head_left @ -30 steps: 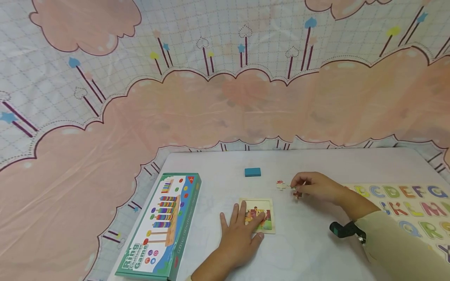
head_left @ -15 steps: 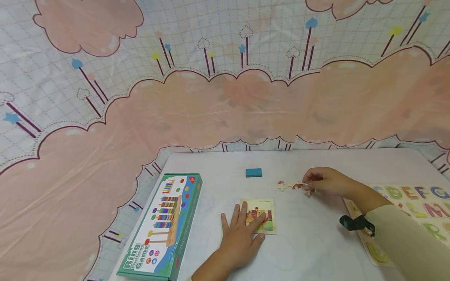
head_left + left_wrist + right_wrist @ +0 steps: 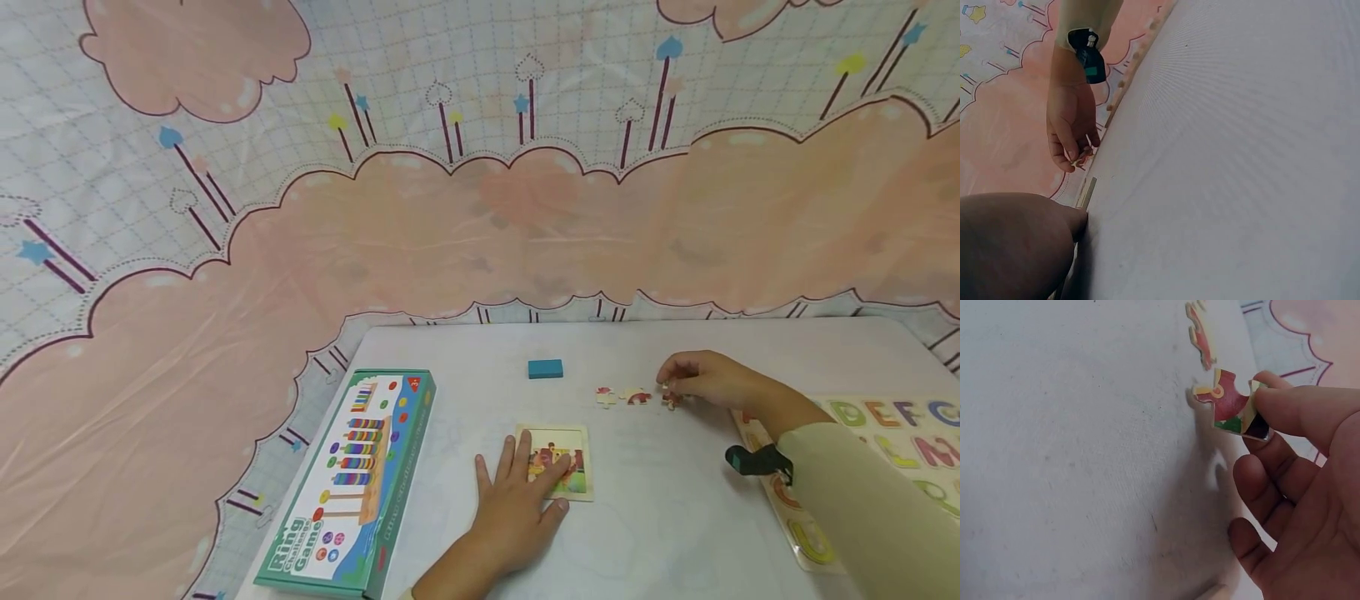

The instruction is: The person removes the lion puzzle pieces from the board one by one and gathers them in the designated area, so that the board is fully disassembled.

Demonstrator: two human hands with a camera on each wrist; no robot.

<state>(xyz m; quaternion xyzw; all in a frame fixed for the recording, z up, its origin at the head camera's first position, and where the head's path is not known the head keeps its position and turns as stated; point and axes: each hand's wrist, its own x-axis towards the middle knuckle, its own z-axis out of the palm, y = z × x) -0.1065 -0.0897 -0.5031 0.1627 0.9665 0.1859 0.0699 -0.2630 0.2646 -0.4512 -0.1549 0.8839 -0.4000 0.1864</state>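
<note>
My right hand (image 3: 708, 385) pinches a jigsaw piece (image 3: 1229, 403) between thumb and fingers at the back right of the table. Red, yellow and green print shows on the piece in the right wrist view, where it is tilted off the tabletop. Left of it in the head view lie two more pieces, one with a red top (image 3: 605, 397) and one with a red arc (image 3: 638, 397). My left hand (image 3: 508, 510) rests with spread fingers on a small framed picture puzzle (image 3: 581, 477), covering its left part.
A Ring Challenge Game box (image 3: 352, 475) lies on the left of the white table. Behind the puzzle sits a blue block (image 3: 545, 369). An alphabet board (image 3: 806, 546) lies at the right, partly under my right forearm. A patterned cloth (image 3: 450, 233) hangs behind.
My right hand has moved to the right with its piece, uncovering the red-arc piece and widening the gap between them. My left hand stays on the framed puzzle.
</note>
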